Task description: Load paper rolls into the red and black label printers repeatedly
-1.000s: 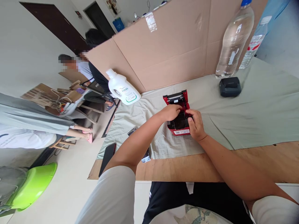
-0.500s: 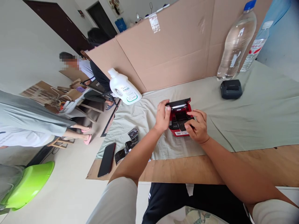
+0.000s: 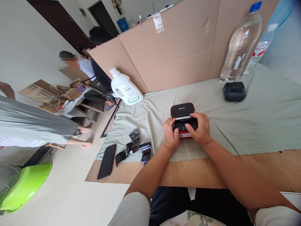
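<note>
A small red and black label printer [image 3: 182, 110] rests on the pale green cloth in front of me, its black lid down. A light strip lies along the lid's front edge, and a white label runs across the red front. My left hand [image 3: 171, 133] grips the printer's left front corner, thumb at the front. On the other side, my right hand [image 3: 199, 127] holds the right front corner, with its thumb over the front panel and its index finger by the lid edge. My fingers hide both front corners.
Crumpled black strips [image 3: 134, 141] and a phone [image 3: 107, 161] lie to the left. A white jug [image 3: 127, 89] leans by the cardboard screen [image 3: 174, 53]. A small black device [image 3: 234, 91] sits right, before a large water bottle [image 3: 242, 47] and a smaller bottle [image 3: 258, 51]. People are beyond, left.
The printer's raised lid has come down and now covers the inside. My left hand has moved from the lid to the left front corner. My right hand stays at the right side.
</note>
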Tool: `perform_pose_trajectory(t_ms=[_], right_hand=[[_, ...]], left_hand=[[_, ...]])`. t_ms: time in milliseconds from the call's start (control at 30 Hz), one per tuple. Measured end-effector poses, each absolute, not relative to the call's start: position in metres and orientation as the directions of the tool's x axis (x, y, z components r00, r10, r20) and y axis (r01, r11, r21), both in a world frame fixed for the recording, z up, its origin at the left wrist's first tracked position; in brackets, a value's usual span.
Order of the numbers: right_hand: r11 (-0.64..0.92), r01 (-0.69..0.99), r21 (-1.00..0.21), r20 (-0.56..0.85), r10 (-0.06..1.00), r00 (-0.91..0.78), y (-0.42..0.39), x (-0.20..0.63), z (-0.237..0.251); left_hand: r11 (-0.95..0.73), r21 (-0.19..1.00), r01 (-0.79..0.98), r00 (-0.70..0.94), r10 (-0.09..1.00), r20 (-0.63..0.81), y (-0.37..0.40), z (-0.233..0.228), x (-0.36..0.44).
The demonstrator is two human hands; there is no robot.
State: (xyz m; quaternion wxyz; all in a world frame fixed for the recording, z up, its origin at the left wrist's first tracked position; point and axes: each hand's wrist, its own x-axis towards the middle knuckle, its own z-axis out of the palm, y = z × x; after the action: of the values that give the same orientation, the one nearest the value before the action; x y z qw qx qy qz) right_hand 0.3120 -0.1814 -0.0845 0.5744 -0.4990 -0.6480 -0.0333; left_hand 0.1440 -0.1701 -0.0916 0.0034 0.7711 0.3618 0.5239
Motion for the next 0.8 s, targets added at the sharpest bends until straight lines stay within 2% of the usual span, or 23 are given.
perform_pose_trajectory(t_ms=[200, 267, 333, 433, 500, 567, 633, 700, 800], right_hand=[[0.472, 0.712, -0.52, 0.781, 0.6, 0.172, -0.183, 0.31, -0.08], [0.505, 0.658, -0.559, 0.768, 0.615, 0.181, -0.183, 0.312, -0.081], [0.519, 0.557, -0.649, 0.723, 0.649, 0.238, -0.181, 0.314, -0.085], [0.382, 0.352, -0.854, 0.513, 0.729, 0.453, -0.173, 0.319, -0.097], [0.204, 0.232, -0.951, 0.299, 0.795, 0.528, -0.165, 0.322, -0.105], [0.067, 0.186, -0.98, 0.154, 0.848, 0.506, -0.16, 0.324, -0.111], [0.027, 0.192, -0.981, 0.115, 0.877, 0.466, -0.158, 0.326, -0.112], [0.067, 0.178, -0.982, 0.14, 0.89, 0.434, -0.16, 0.325, -0.109], [0.189, 0.078, -0.979, 0.204, 0.93, 0.307, -0.167, 0.32, -0.103]], left_hand=[[-0.723, 0.394, 0.568, 0.187, 0.579, 0.794, -0.17, -0.093, 0.145], [-0.709, 0.455, 0.539, 0.162, 0.617, 0.77, -0.171, -0.096, 0.144], [-0.661, 0.566, 0.493, 0.085, 0.684, 0.724, -0.172, -0.101, 0.142], [-0.484, 0.803, 0.348, -0.037, 0.849, 0.527, -0.171, -0.106, 0.136], [-0.355, 0.911, 0.211, 0.039, 0.934, 0.355, -0.171, -0.105, 0.134], [-0.278, 0.953, 0.119, 0.179, 0.95, 0.255, -0.172, -0.1, 0.134], [-0.224, 0.972, 0.068, 0.261, 0.944, 0.199, -0.176, -0.094, 0.135], [-0.159, 0.987, 0.022, 0.27, 0.951, 0.148, -0.181, -0.087, 0.135], [-0.103, 0.991, -0.085, 0.195, 0.974, 0.118, -0.188, -0.078, 0.128]])
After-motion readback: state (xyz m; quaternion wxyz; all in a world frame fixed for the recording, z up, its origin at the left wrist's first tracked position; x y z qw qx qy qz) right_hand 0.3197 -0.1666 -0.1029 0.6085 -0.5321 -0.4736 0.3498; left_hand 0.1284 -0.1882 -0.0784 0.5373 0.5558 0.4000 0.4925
